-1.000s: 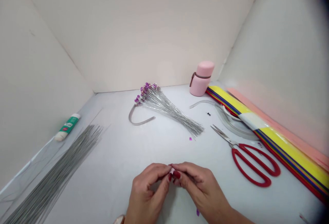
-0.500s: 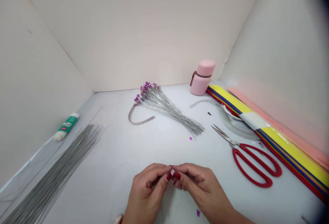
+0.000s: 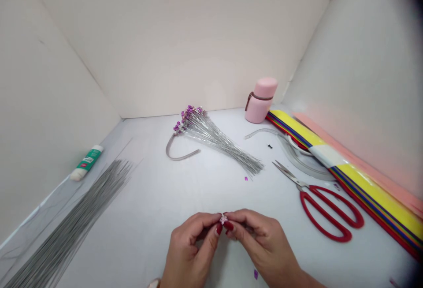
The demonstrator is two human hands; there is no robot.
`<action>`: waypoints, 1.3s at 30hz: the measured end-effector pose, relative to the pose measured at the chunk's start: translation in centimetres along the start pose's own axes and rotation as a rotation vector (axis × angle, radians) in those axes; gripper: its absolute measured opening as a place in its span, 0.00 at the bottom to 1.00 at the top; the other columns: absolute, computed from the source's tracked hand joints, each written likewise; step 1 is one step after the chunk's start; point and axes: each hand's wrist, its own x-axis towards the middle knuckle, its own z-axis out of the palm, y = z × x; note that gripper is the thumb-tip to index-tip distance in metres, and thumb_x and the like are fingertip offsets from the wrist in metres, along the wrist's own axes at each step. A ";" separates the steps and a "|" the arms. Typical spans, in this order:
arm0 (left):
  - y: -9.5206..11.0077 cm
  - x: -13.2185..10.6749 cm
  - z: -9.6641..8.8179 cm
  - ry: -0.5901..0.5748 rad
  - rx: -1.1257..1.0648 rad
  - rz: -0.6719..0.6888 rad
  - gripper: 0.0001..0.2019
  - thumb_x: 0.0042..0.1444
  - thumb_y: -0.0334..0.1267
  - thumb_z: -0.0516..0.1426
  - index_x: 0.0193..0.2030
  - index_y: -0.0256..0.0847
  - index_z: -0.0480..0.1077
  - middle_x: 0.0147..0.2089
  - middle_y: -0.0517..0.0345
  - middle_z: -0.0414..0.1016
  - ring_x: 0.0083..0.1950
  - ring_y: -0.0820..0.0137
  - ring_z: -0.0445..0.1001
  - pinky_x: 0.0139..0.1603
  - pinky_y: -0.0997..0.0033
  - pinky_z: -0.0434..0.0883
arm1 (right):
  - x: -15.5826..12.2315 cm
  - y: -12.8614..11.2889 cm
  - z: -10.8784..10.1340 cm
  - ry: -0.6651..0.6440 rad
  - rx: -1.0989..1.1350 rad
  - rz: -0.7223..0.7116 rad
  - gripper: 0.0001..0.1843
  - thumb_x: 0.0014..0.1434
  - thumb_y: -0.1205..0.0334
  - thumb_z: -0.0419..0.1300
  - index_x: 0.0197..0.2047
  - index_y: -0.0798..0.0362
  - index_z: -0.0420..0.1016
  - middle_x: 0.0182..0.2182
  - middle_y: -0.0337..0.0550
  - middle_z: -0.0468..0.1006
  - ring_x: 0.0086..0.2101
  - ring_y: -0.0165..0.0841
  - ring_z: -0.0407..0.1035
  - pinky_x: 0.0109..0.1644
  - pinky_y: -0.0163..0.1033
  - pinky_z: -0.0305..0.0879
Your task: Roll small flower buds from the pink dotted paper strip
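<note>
At bottom centre, the left hand (image 3: 193, 244) and right hand (image 3: 262, 244) pinch a small pale piece (image 3: 224, 219) between nearly closed fingers (image 3: 228, 225).

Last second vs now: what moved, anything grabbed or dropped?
Only slight finger movement: the small pale piece pinched between left hand and right hand shows more and sits a touch farther right in view. Nothing taken up or let go. Unchanged: scissors, purple-tipped wires, pink bottle.
</note>
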 end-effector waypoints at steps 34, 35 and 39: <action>0.3 0.3 -0.2 -0.002 0.045 0.148 0.09 0.51 0.25 0.53 0.37 0.38 0.72 0.33 0.52 0.76 0.34 0.69 0.75 0.34 0.74 0.74 | 0.0 -0.1 -0.1 -0.051 -0.061 -0.187 0.13 0.59 0.64 0.48 0.43 0.52 0.71 0.28 0.42 0.76 0.28 0.31 0.71 0.33 0.33 0.69; 0.3 0.3 -0.2 0.003 0.034 0.139 0.09 0.52 0.26 0.53 0.37 0.38 0.72 0.33 0.52 0.77 0.34 0.69 0.75 0.34 0.74 0.74 | 0.0 0.0 -0.1 -0.056 -0.060 -0.186 0.13 0.59 0.64 0.48 0.42 0.52 0.72 0.27 0.42 0.76 0.27 0.31 0.71 0.33 0.33 0.69; 0.0 0.0 -0.1 0.081 0.022 0.035 0.07 0.52 0.30 0.55 0.35 0.40 0.73 0.31 0.54 0.77 0.32 0.69 0.76 0.33 0.75 0.73 | 0.0 0.3 0.0 -0.035 -0.065 -0.150 0.12 0.59 0.62 0.50 0.40 0.52 0.73 0.26 0.42 0.76 0.27 0.31 0.71 0.32 0.32 0.69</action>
